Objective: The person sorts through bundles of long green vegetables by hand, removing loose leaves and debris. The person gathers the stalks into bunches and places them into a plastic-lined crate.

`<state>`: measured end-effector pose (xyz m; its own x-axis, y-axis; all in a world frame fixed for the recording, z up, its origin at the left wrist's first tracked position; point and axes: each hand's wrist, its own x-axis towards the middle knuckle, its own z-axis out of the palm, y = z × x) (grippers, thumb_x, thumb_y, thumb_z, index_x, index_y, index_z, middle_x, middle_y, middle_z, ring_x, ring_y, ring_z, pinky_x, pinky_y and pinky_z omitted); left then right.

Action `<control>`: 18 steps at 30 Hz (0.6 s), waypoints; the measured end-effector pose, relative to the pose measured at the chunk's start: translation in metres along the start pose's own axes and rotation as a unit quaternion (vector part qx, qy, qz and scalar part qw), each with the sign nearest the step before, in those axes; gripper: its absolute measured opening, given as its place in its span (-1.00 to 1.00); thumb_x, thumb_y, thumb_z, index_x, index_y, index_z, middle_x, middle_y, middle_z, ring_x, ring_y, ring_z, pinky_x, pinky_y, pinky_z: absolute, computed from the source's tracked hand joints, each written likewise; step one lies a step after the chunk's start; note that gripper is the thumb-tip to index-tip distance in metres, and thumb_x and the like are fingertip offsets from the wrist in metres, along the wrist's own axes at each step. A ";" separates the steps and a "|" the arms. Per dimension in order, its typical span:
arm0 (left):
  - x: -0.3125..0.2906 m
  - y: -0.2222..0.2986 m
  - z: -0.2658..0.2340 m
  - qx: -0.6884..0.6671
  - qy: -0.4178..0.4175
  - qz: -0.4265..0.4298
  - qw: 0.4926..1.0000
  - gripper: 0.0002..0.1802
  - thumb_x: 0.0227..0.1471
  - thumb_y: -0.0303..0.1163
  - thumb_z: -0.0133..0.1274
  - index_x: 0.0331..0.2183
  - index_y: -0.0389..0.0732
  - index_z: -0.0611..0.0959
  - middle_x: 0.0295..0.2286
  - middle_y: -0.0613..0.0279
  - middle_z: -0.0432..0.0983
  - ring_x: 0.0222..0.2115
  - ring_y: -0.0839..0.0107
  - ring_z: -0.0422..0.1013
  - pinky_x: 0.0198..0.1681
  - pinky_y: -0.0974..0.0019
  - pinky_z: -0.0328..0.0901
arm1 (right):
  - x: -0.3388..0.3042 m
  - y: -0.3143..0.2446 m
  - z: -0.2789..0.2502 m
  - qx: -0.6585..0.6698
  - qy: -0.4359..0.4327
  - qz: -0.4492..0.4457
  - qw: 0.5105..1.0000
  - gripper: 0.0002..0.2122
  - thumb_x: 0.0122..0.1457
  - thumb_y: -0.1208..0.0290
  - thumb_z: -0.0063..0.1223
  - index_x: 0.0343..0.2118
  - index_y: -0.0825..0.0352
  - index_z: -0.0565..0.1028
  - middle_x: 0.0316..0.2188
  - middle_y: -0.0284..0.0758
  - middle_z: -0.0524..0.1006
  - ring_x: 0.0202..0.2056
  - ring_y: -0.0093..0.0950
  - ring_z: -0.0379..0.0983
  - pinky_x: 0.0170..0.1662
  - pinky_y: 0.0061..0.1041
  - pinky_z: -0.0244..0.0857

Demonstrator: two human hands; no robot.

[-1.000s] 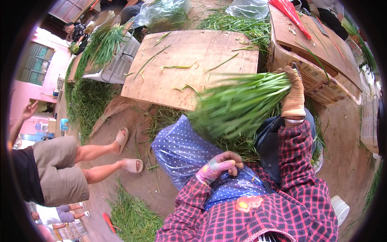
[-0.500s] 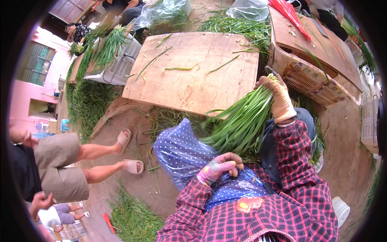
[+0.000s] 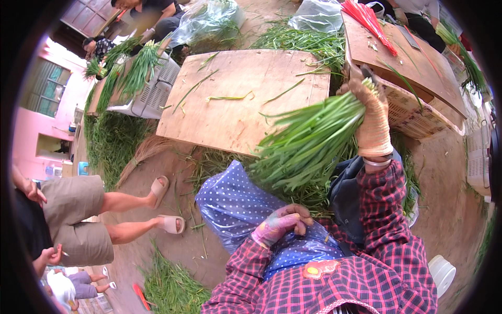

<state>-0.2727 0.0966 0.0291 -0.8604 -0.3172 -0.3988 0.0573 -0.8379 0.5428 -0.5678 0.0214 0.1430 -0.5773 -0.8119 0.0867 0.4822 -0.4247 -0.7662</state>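
Note:
A thick bunch of garlic chives (image 3: 314, 136) is in my right hand (image 3: 371, 115), which wears a tan knit glove. My fingers wrap around the pale stem ends, and the long leaves fan out to the left and toward me. The bunch hangs at the right front corner of a wooden board (image 3: 225, 110). Over my lap, close to the blue dotted plastic apron (image 3: 235, 199), is my left hand (image 3: 282, 224) in a pink and brown stained glove. Its fingers are curled in, and whatever they may hold is hidden.
Loose leaves lie on the board. Right of it stands a crate (image 3: 408, 107) topped with another board bearing red ties (image 3: 368, 26). A person in sandals (image 3: 172, 224) stands at left, beside a pile of greens (image 3: 172, 282). A straw broom (image 3: 144, 157) lies further back.
My right hand has risen a little and shifted right, swinging the chives up with it so the leaves spread over the board's corner. My left hand has barely moved.

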 end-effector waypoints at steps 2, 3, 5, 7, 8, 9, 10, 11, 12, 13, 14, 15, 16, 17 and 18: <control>0.000 0.014 0.008 -0.025 -0.013 0.029 0.999 -0.49 0.06 -0.14 0.13 -0.09 -0.34 0.48 -0.18 -0.04 0.50 -0.32 0.32 0.47 -0.19 0.29 0.36 | 0.001 -0.018 0.031 -0.057 -0.029 -0.098 0.993 -0.60 0.13 0.43 0.15 0.04 0.37 0.37 -0.31 -0.26 0.57 -0.32 -0.49 0.52 -0.20 -0.48 0.42; 0.002 0.030 0.021 -0.043 -0.034 0.054 0.997 -0.43 0.05 -0.10 0.14 -0.06 -0.34 0.46 -0.14 -0.07 0.48 -0.28 0.29 0.47 -0.17 0.26 0.35 | -0.003 -0.028 0.051 -0.104 -0.045 -0.140 0.984 -0.63 0.12 0.49 0.14 0.01 0.37 0.39 -0.29 -0.28 0.57 -0.29 -0.48 0.52 -0.17 -0.48 0.42; 0.004 0.057 0.027 -0.078 -0.023 0.061 0.995 -0.28 0.02 0.04 0.15 -0.01 -0.35 0.43 -0.03 -0.16 0.37 -0.16 0.21 0.41 -0.12 0.17 0.34 | -0.013 -0.041 0.095 -0.183 -0.072 -0.220 0.956 -0.68 0.10 0.61 0.11 -0.05 0.39 0.44 -0.24 -0.32 0.59 -0.25 -0.47 0.53 -0.11 -0.47 0.42; 0.004 0.079 0.044 -0.105 -0.099 0.145 0.979 -0.25 0.11 0.14 -0.04 0.09 -0.27 0.36 0.01 -0.11 0.34 -0.05 0.19 0.36 0.00 0.13 0.29 | -0.027 -0.033 0.111 -0.230 -0.147 -0.288 0.918 -0.62 -0.02 0.58 0.22 -0.07 0.37 0.46 -0.28 -0.29 0.59 -0.27 -0.38 0.54 -0.15 -0.42 0.43; 0.008 0.091 0.053 -0.124 -0.147 0.181 0.965 -0.24 0.15 0.19 -0.13 0.14 -0.22 0.32 0.04 -0.09 0.33 0.00 0.18 0.34 0.05 0.11 0.27 | -0.032 -0.025 0.110 -0.297 -0.220 -0.339 0.865 -0.66 -0.04 0.55 0.21 -0.14 0.35 0.47 -0.36 -0.28 0.56 -0.33 -0.34 0.51 -0.21 -0.40 0.41; 0.009 0.093 0.059 -0.132 -0.125 0.214 0.960 -0.20 0.15 0.24 -0.17 0.16 -0.20 0.30 0.07 -0.06 0.29 0.05 0.15 0.30 0.09 0.08 0.24 | -0.036 -0.014 0.108 -0.342 -0.289 -0.389 0.805 -0.71 -0.05 0.51 0.21 -0.21 0.32 0.48 -0.43 -0.26 0.53 -0.39 -0.30 0.49 -0.27 -0.37 0.39; 0.011 0.095 0.063 -0.139 -0.106 0.245 0.954 -0.17 0.14 0.30 -0.22 0.18 -0.17 0.28 0.10 -0.02 0.26 0.09 0.13 0.26 0.14 0.05 0.20 | -0.044 0.005 0.099 -0.370 -0.356 -0.394 0.762 -0.76 -0.05 0.49 0.18 -0.26 0.29 0.51 -0.50 -0.27 0.48 -0.43 -0.27 0.44 -0.30 -0.34 0.37; 0.013 0.083 0.043 -0.316 -0.026 0.271 0.909 -0.09 0.10 0.40 -0.33 0.21 -0.12 0.24 0.17 0.03 0.17 0.15 0.09 0.18 0.21 -0.01 0.11 | -0.055 0.026 0.096 -0.378 -0.426 -0.394 0.721 -0.81 -0.05 0.46 0.14 -0.31 0.25 0.53 -0.56 -0.28 0.43 -0.47 -0.25 0.39 -0.34 -0.30 0.34; 0.024 0.073 0.025 -0.361 0.014 0.277 0.890 -0.11 0.11 0.38 -0.31 0.21 -0.12 0.24 0.16 0.02 0.18 0.15 0.10 0.19 0.21 -0.01 0.11 | -0.075 0.060 0.076 -0.390 -0.473 -0.355 0.706 -0.75 -0.07 0.44 0.12 -0.26 0.23 0.55 -0.58 -0.29 0.41 -0.46 -0.22 0.37 -0.33 -0.26 0.32; 0.030 0.063 0.010 -0.369 0.042 0.269 0.889 -0.12 0.11 0.35 -0.29 0.21 -0.13 0.24 0.16 0.02 0.19 0.15 0.10 0.20 0.21 -0.01 0.11 | -0.093 0.083 0.056 -0.389 -0.515 -0.322 0.692 -0.74 -0.06 0.41 0.11 -0.24 0.23 0.56 -0.54 -0.27 0.43 -0.42 -0.22 0.38 -0.28 -0.27 0.33; 0.034 0.049 -0.001 -0.364 0.048 0.238 0.899 -0.13 0.12 0.33 -0.28 0.21 -0.14 0.24 0.15 0.02 0.20 0.14 0.10 0.20 0.21 -0.01 0.12 | -0.107 0.093 0.042 -0.388 -0.556 -0.288 0.677 -0.73 -0.05 0.38 0.11 -0.23 0.23 0.56 -0.51 -0.25 0.45 -0.38 -0.23 0.40 -0.22 -0.27 0.33; 0.039 0.035 -0.006 -0.357 0.039 0.210 0.909 -0.15 0.12 0.31 -0.26 0.21 -0.15 0.24 0.15 0.01 0.20 0.14 0.11 0.21 0.21 -0.01 0.12 | -0.116 0.093 0.038 -0.393 -0.560 -0.267 0.678 -0.72 -0.07 0.33 0.14 -0.24 0.25 0.55 -0.48 -0.24 0.45 -0.34 -0.22 0.40 -0.18 -0.27 0.32; 0.041 0.024 -0.008 -0.353 0.028 0.188 0.916 -0.16 0.13 0.28 -0.25 0.21 -0.16 0.24 0.15 0.01 0.21 0.14 0.11 0.22 0.21 0.00 0.12 | -0.124 0.093 0.034 -0.398 -0.565 -0.246 0.680 -0.70 -0.09 0.29 0.16 -0.25 0.26 0.54 -0.45 -0.23 0.46 -0.31 -0.21 0.40 -0.14 -0.27 0.30; 0.040 0.014 -0.010 -0.352 0.020 0.167 0.921 -0.17 0.13 0.26 -0.23 0.21 -0.17 0.24 0.14 0.01 0.22 0.13 0.11 0.22 0.21 0.00 0.12 | -0.131 0.093 0.031 -0.404 -0.568 -0.224 0.681 -0.67 -0.11 0.24 0.19 -0.26 0.28 0.54 -0.43 -0.22 0.47 -0.28 -0.20 0.40 -0.09 -0.28 0.29; 0.038 0.012 -0.008 -0.350 0.014 0.156 0.923 -0.18 0.14 0.23 -0.22 0.21 -0.18 0.24 0.14 0.00 0.23 0.13 0.12 0.23 0.21 0.00 0.12 | -0.136 0.092 0.030 -0.408 -0.572 -0.207 0.681 -0.64 -0.13 0.20 0.22 -0.27 0.30 0.53 -0.40 -0.21 0.47 -0.25 -0.20 0.41 -0.05 -0.28 0.28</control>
<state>-0.3006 0.0712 0.0143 -0.7337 -0.5951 -0.3280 0.6223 -0.7823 0.0274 -0.4254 0.0806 0.0803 0.5637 -0.6693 0.4840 -0.3625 -0.7270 -0.5832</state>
